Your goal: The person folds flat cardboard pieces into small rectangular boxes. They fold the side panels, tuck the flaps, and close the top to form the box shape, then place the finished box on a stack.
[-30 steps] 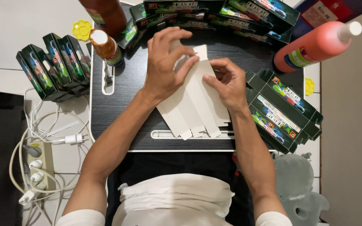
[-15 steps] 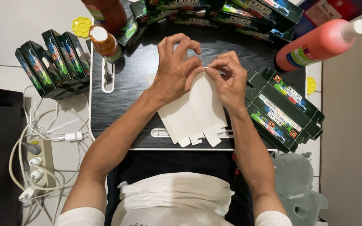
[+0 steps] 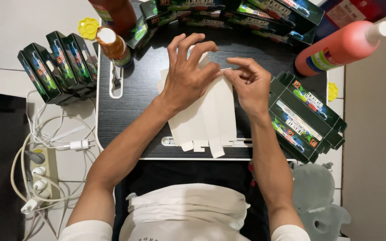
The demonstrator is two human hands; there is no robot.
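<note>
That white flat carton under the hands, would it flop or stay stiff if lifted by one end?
The white flat carton looks like thin card, so it would probably sag a little yet keep its shape. It lies flat with creased panels, so it likely bends at the folds first. The left hand presses it while the right hand pinches an edge, which suggests it is light and slides easily on the black table.

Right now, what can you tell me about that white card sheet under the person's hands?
The white card sheet is a flat, unfolded box blank, plain side up, looking like thin cardboard. Creases split it into long panels, with small tabs at its near edge. It lies slanted on the black table. The left hand presses on its upper part; the right hand pinches its top edge.
</note>
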